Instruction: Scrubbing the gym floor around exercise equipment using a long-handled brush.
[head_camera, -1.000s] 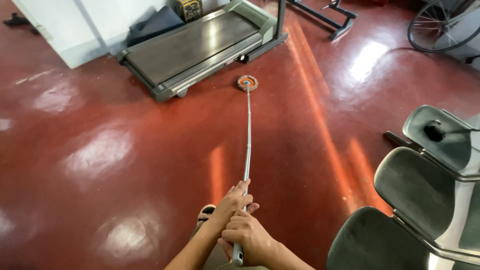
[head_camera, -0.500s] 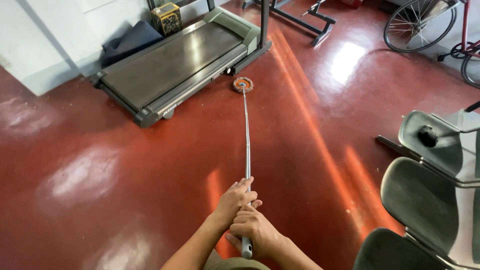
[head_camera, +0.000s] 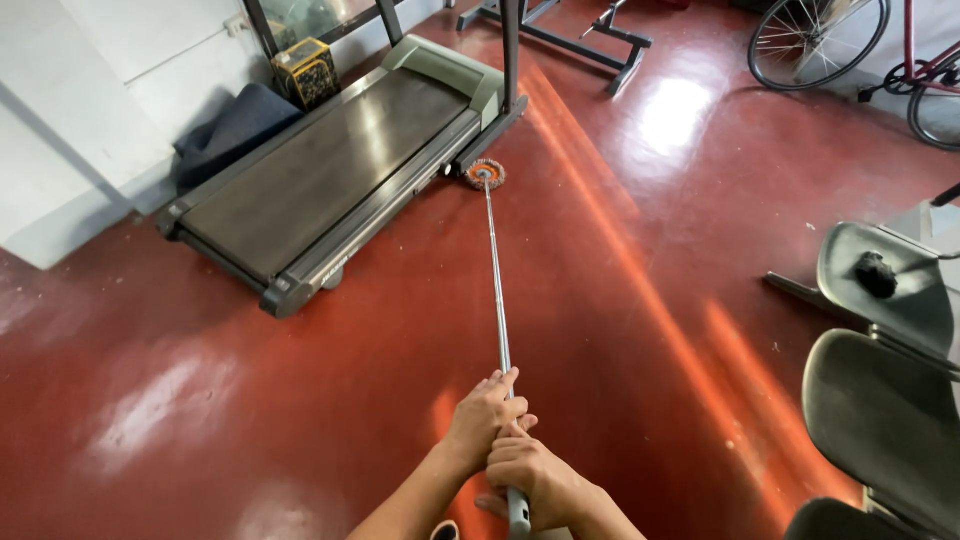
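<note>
Fingers (head_camera: 505, 383) of the left hand (head_camera: 485, 415) curl around the mop pole (head_camera: 494, 270), clenched on it, and just behind them the right hand (head_camera: 535, 475) grips the same pole near its grey end, its fingers wrapped tight and touching the left hand. Both forearms come up from the bottom edge of the view. From the hands the thin metal pole runs straight away across the red floor (head_camera: 300, 380) to the mop head (head_camera: 484, 175), a small round orange and grey pad that lies flat on the floor, right beside the front corner of the treadmill (head_camera: 330, 170). That treadmill lies at a slant, its long dark belt stretching from the mop head toward the near left. Beyond the treadmill's far side a dark folded mat (head_camera: 230, 130) leans by the white wall (head_camera: 90, 120), with a small yellow and black box (head_camera: 305, 72) just beside it. Well to the right of the treadmill stand dark grey seats (head_camera: 880, 420) on a metal frame, one of them carrying a small dark lump (head_camera: 877, 274). Farther back on that side a bicycle wheel (head_camera: 815, 40) shows at the top edge, near a black metal frame (head_camera: 560, 35) on the floor.
</note>
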